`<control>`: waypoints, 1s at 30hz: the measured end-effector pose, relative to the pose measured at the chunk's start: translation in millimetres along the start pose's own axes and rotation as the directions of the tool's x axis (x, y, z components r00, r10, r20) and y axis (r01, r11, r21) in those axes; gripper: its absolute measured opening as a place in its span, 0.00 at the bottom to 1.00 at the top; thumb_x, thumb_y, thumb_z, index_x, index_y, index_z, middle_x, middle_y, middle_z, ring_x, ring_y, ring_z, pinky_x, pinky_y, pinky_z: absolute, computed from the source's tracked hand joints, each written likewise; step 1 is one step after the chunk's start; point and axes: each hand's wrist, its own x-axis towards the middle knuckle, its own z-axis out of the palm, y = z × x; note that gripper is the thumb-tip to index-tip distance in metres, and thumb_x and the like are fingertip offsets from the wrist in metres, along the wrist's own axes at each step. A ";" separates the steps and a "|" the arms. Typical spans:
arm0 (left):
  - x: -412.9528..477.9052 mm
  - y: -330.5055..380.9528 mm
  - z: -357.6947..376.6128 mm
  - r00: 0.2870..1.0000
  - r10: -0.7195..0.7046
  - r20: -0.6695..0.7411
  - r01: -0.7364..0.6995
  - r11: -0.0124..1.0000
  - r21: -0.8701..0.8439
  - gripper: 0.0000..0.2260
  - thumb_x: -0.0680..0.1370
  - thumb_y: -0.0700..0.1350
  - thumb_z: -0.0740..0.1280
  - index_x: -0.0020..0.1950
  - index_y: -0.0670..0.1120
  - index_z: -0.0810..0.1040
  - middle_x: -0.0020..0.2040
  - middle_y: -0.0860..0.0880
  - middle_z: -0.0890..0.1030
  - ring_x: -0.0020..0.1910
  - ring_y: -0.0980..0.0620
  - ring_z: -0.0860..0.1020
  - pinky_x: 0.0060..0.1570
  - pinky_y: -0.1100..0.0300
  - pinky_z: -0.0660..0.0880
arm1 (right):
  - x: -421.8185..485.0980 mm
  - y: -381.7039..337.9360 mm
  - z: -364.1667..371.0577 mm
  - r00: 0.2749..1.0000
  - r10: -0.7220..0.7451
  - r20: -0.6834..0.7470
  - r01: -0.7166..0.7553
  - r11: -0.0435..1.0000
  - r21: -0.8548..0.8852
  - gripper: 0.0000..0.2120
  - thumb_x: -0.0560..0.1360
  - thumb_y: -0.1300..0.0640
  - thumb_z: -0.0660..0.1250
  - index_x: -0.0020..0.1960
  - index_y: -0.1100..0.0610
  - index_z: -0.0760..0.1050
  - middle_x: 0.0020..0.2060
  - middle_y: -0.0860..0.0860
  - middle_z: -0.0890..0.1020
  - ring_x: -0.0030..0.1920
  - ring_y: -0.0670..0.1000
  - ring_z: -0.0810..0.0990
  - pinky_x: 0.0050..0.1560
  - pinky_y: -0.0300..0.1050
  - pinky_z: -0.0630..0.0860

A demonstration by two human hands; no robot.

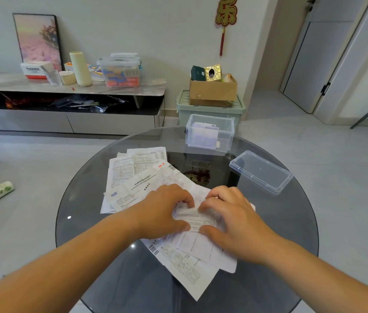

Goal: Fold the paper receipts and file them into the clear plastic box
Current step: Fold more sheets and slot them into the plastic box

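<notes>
Palm-down left hand (pixel 167 208) and right hand (pixel 231 214), each grip a curled pinch on the receipt (pixel 200 217).

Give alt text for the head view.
The left hand and right hand pinch a receipt, folding it atop a pile of papers on a round glass table. Beyond sit an open clear plastic box and its lid.

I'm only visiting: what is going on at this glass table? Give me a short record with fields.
surface: round glass table
hands: left hand and right hand both pinch one receipt, mid-fold
loose papers: pile of receipts spread under and beyond the hands
box: clear plastic box at the far edge, open, folded papers inside
lid: lid off, lying on the table to the right
</notes>
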 end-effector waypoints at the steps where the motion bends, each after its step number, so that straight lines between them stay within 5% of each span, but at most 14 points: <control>1: -0.1 0.0 0.1 1.000 -0.011 0.001 0.011 1.000 -0.014 0.25 0.75 0.54 0.74 0.68 0.60 0.67 0.62 0.59 0.72 0.60 0.58 0.70 0.63 0.60 0.70 | -1.6 -0.3 -0.1 1.000 -0.019 0.009 0.019 1.000 -0.011 0.20 0.76 0.41 0.68 0.66 0.41 0.69 0.63 0.36 0.63 0.65 0.43 0.60 0.68 0.46 0.65; 5: -0.7 2.1 0.4 1.000 -0.023 -0.004 0.023 0.998 -0.052 0.28 0.74 0.52 0.75 0.68 0.61 0.63 0.61 0.58 0.73 0.59 0.56 0.74 0.57 0.67 0.72 | -2.8 1.7 1.4 1.000 0.003 0.015 -0.003 1.000 -0.026 0.20 0.77 0.41 0.66 0.68 0.39 0.68 0.70 0.38 0.59 0.70 0.43 0.55 0.71 0.45 0.60; 13: 1.0 5.5 -4.5 0.996 0.046 0.074 -0.050 0.997 0.061 0.15 0.76 0.53 0.72 0.61 0.61 0.73 0.65 0.58 0.71 0.63 0.57 0.68 0.66 0.59 0.66 | -2.0 7.4 4.0 0.991 0.065 0.114 -0.058 0.996 -0.066 0.18 0.80 0.39 0.60 0.68 0.38 0.73 0.67 0.38 0.64 0.67 0.44 0.59 0.70 0.46 0.61; 21: 5.8 4.7 -6.8 0.995 0.012 0.101 -0.026 0.990 0.138 0.21 0.74 0.59 0.73 0.66 0.60 0.77 0.64 0.60 0.70 0.62 0.59 0.67 0.63 0.64 0.65 | -0.5 16.8 0.0 0.984 0.049 0.170 -0.050 0.999 0.004 0.17 0.80 0.41 0.62 0.68 0.39 0.74 0.68 0.36 0.65 0.67 0.42 0.60 0.70 0.44 0.61; 30: 8.6 5.3 -8.8 0.996 -0.025 0.087 0.016 0.995 0.100 0.20 0.70 0.59 0.77 0.60 0.60 0.76 0.58 0.59 0.73 0.55 0.58 0.72 0.59 0.63 0.72 | -1.8 23.1 -1.1 0.987 0.045 0.155 -0.058 0.995 0.079 0.16 0.80 0.43 0.63 0.67 0.41 0.76 0.68 0.34 0.67 0.67 0.39 0.60 0.71 0.44 0.63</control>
